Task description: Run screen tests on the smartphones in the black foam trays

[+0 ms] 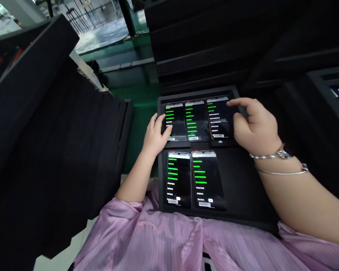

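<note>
A black tray (243,180) on my lap holds several smartphones in two rows, their dark screens lit with lists in green and white text. My left hand (156,134) has its fingers apart at the left edge of the back-left phone (176,128), the thumb over its screen. My right hand (255,126) points its index finger at the upper right edge of the back-right phone (218,120); its other fingers are curled and hold nothing I can see. Between those two lies the back-middle phone (197,120). In the front row are a left phone (180,180) and an orange-edged phone (210,180).
Dark stacked trays (59,150) rise on my left, and more black stacks (214,41) stand behind the tray. At the far right, another tray (316,90) holds a shiny item. Green flooring (135,90) shows between the stacks.
</note>
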A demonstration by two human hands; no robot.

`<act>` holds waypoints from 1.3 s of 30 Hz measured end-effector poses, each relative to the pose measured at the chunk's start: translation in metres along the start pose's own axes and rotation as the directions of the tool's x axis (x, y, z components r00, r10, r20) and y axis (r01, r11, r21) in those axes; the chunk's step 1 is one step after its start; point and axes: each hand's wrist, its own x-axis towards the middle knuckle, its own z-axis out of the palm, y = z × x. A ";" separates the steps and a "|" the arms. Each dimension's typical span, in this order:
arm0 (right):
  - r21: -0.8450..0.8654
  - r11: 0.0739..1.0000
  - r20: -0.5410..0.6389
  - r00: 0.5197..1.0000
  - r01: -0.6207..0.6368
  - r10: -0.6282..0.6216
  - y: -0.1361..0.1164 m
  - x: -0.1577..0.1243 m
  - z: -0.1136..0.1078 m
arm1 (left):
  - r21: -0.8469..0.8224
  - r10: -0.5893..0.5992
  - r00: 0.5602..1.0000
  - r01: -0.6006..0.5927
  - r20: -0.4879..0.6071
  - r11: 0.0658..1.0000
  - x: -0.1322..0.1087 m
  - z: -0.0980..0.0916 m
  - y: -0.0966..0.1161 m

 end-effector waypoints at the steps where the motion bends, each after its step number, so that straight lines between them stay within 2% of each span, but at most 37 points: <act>1: -0.005 1.000 -0.003 1.000 -0.016 0.016 0.001 -0.003 -0.002 | -0.019 -0.008 1.000 0.008 0.010 1.000 -0.005 -0.001 0.001; 4: -0.043 0.997 0.044 0.997 -0.060 0.061 0.007 -0.007 -0.003 | -0.034 -0.041 0.999 0.042 0.031 0.999 -0.013 -0.004 0.005; 8: -0.105 0.991 0.172 0.979 -0.087 0.105 0.015 -0.003 0.001 | -0.012 -0.068 0.997 0.068 0.035 0.998 -0.012 -0.004 0.007; 11: -0.118 0.989 0.211 0.971 -0.089 0.112 0.017 -0.001 0.004 | -0.009 -0.068 0.997 0.068 0.031 0.998 -0.011 -0.004 0.007; 21: -0.125 0.987 0.236 0.963 -0.099 0.127 0.026 -0.001 0.015 | 0.007 -0.121 0.986 0.121 0.111 0.993 -0.011 -0.008 0.012; 28: -0.131 0.988 0.230 0.968 -0.076 0.105 0.037 -0.002 0.021 | -0.037 -0.136 0.986 0.140 0.095 0.989 -0.009 -0.008 0.012; 33: -0.142 0.986 0.267 0.956 -0.086 0.121 0.041 -0.002 0.022 | -0.099 -0.071 0.997 0.072 0.007 0.993 -0.009 -0.001 0.002; 36: -0.107 0.981 0.197 0.964 -0.162 0.180 0.041 -0.003 0.020 | -0.151 -0.052 0.997 0.044 -0.048 0.988 -0.011 0.003 -0.003; 39: -0.092 0.967 0.152 0.957 -0.237 0.249 0.044 -0.002 0.019 | -0.217 -0.103 0.991 0.083 -0.084 0.973 -0.017 0.005 -0.004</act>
